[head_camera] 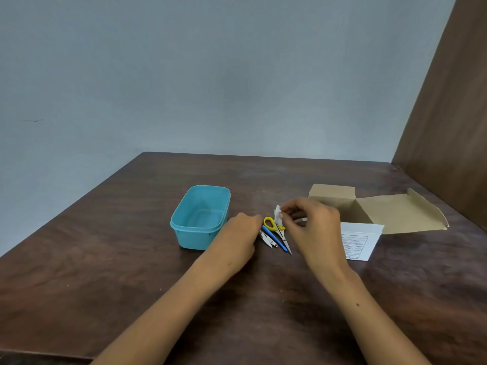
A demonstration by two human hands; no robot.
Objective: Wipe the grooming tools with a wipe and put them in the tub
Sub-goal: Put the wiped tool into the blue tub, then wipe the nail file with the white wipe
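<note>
A teal tub [184,234] stands open on the brown table, with nothing visible inside it. Right of it lie yellow-handled scissors [271,224], a blue tool [275,239] and metal nail clippers [267,239], close together. My right hand [313,227] pinches a small white wipe [277,216] just above the scissors' handles. Between the tub and the tools is my left hand [241,233], fingers curled at the tools' left edge; whether it grips one of them is hidden.
An open cardboard box [334,198] with its flap [400,212] spread out sits at the right, with a white printed sheet [361,241] in front of it. A brown wooden panel [448,114] rises along the table's right side. A grey wall stands behind.
</note>
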